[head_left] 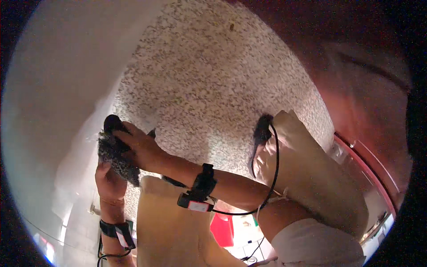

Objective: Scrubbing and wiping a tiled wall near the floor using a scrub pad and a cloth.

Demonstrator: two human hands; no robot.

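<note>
A dark grey, fuzzy thing with a smooth black rounded end [113, 122] is between my two hands at the left, close to a pale surface. My right hand [144, 151] reaches across from the right and grips it from above, fingers bent over its black part. From below, my left hand [111, 182] holds its lower side, thumb against the fuzz; its other fingers are mostly hidden. A black pointed tip shows just past my right hand; I cannot tell if it belongs to the same thing. Its exact kind is unclear.
Speckled grey-white floor [213, 80] lies ahead. A smooth pale surface [58, 102] rises along the left. My beige-trousered legs [311, 169] stand below, a dark fuzzy shape [262, 129] beside the right one. A black cable [277, 160] loops from my right wrist strap [203, 182]. Something red [222, 229] sits below.
</note>
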